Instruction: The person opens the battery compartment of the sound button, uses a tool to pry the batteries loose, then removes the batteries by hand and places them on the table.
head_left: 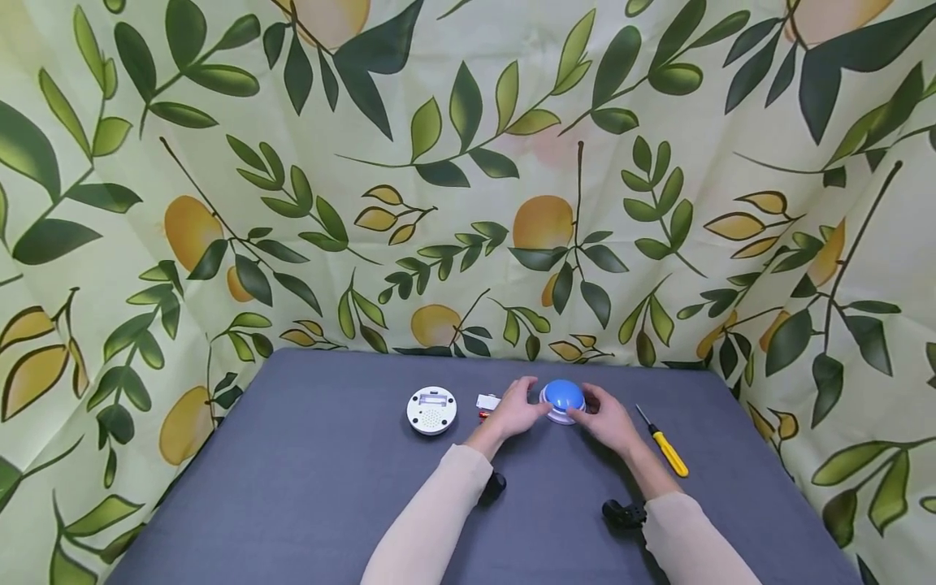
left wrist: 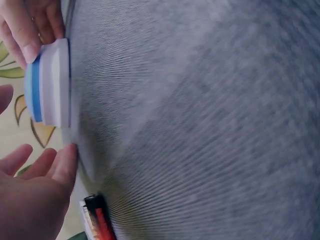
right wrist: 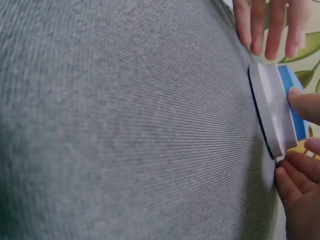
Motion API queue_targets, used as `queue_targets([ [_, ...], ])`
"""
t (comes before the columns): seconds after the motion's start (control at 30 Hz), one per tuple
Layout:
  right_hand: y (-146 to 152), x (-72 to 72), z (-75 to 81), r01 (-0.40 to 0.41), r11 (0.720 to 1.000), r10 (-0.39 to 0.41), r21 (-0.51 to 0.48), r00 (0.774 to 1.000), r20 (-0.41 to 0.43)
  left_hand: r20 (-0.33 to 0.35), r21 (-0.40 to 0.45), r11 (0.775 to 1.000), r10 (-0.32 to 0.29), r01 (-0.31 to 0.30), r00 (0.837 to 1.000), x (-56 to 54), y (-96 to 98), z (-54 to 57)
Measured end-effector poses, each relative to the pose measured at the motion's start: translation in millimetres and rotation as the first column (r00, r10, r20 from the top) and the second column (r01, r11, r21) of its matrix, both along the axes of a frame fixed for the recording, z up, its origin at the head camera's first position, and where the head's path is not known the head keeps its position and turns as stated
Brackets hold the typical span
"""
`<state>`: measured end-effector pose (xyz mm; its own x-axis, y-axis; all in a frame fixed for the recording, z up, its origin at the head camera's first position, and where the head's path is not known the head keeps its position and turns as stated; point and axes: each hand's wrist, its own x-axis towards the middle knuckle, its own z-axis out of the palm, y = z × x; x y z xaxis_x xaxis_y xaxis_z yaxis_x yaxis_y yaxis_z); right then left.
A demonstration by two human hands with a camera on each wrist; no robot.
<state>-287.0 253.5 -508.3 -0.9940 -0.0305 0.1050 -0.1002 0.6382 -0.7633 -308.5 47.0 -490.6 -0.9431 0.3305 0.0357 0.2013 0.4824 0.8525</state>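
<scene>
A round push button with a blue dome (head_left: 564, 394) and a white base (right wrist: 272, 110) sits between the two hands at the back of the table. My right hand (head_left: 607, 420) holds its right side, thumb against the blue dome and fingers by the base. On the other side my left hand (head_left: 516, 412) is spread beside it; in the left wrist view a gap shows between this left hand (left wrist: 35, 200) and the button. Near the left hand lie a small white piece (head_left: 487, 401) and a red-and-black battery (left wrist: 101, 217), partly hidden by that hand in the head view.
A white round unit (head_left: 431, 410) lies left of the hands, a rectangular recess facing up. To the right lies a screwdriver (head_left: 669, 451) with a yellow handle. The grey table (head_left: 307, 479) meets a leaf-and-fruit patterned cloth (head_left: 453, 211) at the back and sides.
</scene>
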Motion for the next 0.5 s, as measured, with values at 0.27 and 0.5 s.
queue_targets([
  [0.27,-7,-2.9,-4.5,0.001,0.997,-0.002,-0.071,1.000,-0.011,0.000,-0.017,1.000,-0.019,0.018,1.000,-2.5,7.5,-3.5],
  [0.5,-4,2.0,-1.8,0.023,0.996,-0.023,-0.092,1.000,0.003,-0.001,-0.015,1.000,-0.010,0.010,1.000,0.0,13.3,-1.0],
])
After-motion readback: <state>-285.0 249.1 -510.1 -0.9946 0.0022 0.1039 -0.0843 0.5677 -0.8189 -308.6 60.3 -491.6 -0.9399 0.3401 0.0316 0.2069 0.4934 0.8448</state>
